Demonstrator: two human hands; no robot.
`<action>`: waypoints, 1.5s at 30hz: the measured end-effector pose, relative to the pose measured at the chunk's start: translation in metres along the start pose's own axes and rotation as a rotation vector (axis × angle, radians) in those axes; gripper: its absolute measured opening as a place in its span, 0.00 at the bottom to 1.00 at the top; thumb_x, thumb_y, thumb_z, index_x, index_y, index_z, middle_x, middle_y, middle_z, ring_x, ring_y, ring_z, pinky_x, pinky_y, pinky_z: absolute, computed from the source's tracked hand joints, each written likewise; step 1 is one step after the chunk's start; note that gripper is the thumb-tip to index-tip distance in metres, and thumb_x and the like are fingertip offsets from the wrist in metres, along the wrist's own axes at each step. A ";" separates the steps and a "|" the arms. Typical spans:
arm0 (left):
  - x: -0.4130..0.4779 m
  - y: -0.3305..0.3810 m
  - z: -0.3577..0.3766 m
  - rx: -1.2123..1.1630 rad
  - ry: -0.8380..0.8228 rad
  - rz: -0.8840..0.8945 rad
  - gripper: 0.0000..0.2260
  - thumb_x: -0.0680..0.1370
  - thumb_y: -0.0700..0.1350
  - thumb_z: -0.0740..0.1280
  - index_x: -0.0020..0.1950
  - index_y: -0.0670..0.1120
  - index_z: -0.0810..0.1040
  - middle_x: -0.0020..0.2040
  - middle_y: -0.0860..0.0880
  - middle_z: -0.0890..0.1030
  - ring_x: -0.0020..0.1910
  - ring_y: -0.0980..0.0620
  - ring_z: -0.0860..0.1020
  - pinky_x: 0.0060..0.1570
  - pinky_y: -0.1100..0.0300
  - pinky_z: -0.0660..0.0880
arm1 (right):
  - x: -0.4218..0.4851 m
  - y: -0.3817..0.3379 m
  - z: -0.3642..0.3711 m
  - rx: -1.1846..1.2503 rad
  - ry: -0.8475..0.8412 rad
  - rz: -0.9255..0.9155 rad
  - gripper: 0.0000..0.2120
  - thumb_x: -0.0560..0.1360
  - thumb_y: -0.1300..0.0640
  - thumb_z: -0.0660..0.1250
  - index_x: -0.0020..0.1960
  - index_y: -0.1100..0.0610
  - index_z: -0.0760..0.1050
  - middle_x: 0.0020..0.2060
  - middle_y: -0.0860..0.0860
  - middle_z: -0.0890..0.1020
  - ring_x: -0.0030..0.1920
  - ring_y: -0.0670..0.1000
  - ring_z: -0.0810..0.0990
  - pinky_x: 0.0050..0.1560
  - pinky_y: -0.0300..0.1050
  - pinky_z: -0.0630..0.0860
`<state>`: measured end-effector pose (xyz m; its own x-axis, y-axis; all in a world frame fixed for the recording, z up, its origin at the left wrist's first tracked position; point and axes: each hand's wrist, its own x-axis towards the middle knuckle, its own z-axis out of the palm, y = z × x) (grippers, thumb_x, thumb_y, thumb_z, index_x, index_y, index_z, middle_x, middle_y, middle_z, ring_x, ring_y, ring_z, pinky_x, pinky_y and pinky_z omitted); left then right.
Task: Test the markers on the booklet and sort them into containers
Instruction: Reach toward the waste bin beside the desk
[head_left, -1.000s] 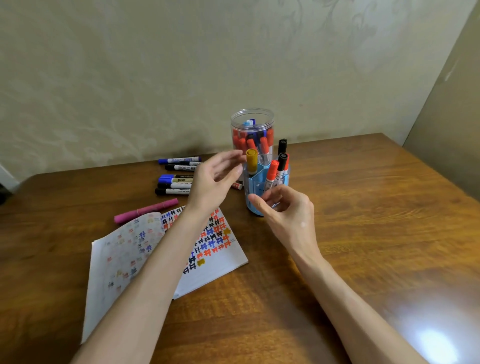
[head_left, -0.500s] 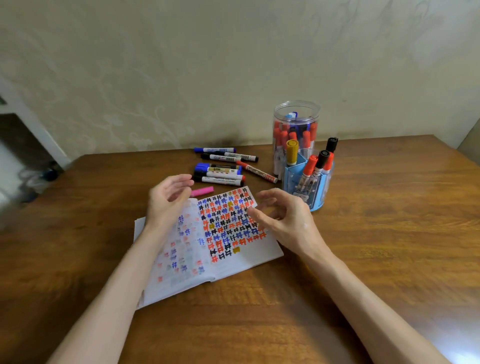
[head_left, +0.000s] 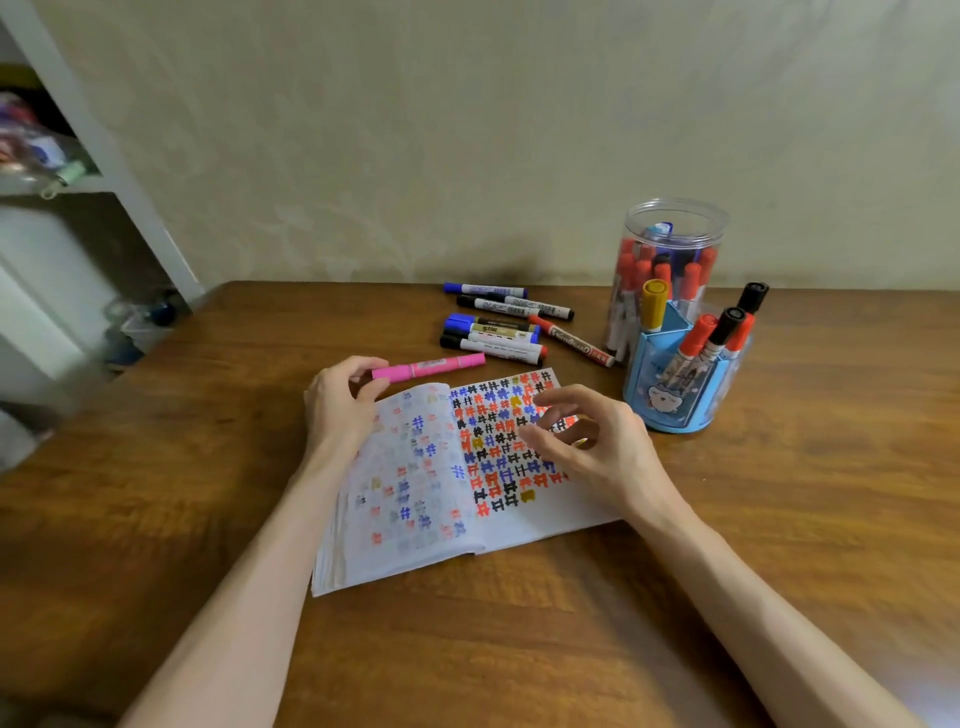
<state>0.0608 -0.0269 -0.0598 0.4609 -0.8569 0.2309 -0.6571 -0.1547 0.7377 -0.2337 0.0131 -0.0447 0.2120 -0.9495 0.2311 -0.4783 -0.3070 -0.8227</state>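
An open booklet (head_left: 415, 483) covered in coloured marker marks lies on the wooden table (head_left: 779, 519). My left hand (head_left: 340, 402) pinches the near end of a pink marker (head_left: 431, 366) that lies just beyond the booklet's top edge. My right hand (head_left: 592, 441) hovers over the right page with loosely curled fingers and holds nothing. Several loose markers (head_left: 493, 332) lie behind the booklet. A clear jar (head_left: 667, 270) and a blue pen holder (head_left: 670, 384), both with markers standing in them, are at the right.
A wall runs close behind the table's far edge. A white shelf unit (head_left: 78, 171) with cluttered items stands off the table's left side. A red whiteboard marker (head_left: 571, 340) lies angled between the loose pile and the jar.
The view has swung left and down. My left hand moved from the containers to the pink marker and took hold of it. My right hand drew back over the booklet.
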 end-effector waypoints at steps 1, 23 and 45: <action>-0.002 0.005 -0.003 -0.023 0.004 0.003 0.10 0.81 0.42 0.70 0.60 0.53 0.83 0.61 0.54 0.81 0.64 0.54 0.74 0.61 0.53 0.71 | 0.000 0.000 0.000 -0.003 0.000 0.003 0.22 0.75 0.41 0.75 0.65 0.48 0.80 0.48 0.41 0.84 0.44 0.36 0.85 0.42 0.31 0.81; -0.093 0.067 0.001 -0.255 -0.508 0.345 0.11 0.81 0.51 0.67 0.63 0.56 0.81 0.54 0.59 0.84 0.56 0.62 0.81 0.55 0.58 0.81 | -0.008 -0.024 0.014 0.415 0.076 0.084 0.14 0.78 0.45 0.73 0.50 0.56 0.87 0.30 0.36 0.81 0.33 0.37 0.81 0.37 0.32 0.75; -0.086 0.050 -0.006 -0.239 -0.483 0.374 0.13 0.79 0.55 0.69 0.63 0.56 0.79 0.57 0.57 0.81 0.54 0.57 0.80 0.46 0.58 0.80 | -0.016 0.000 -0.010 0.197 -0.063 0.125 0.02 0.77 0.58 0.74 0.49 0.55 0.84 0.45 0.46 0.88 0.46 0.41 0.86 0.44 0.34 0.81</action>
<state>-0.0081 0.0420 -0.0386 -0.1290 -0.9648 0.2294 -0.5452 0.2622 0.7963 -0.2457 0.0277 -0.0433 0.2170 -0.9717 0.0937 -0.3302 -0.1634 -0.9297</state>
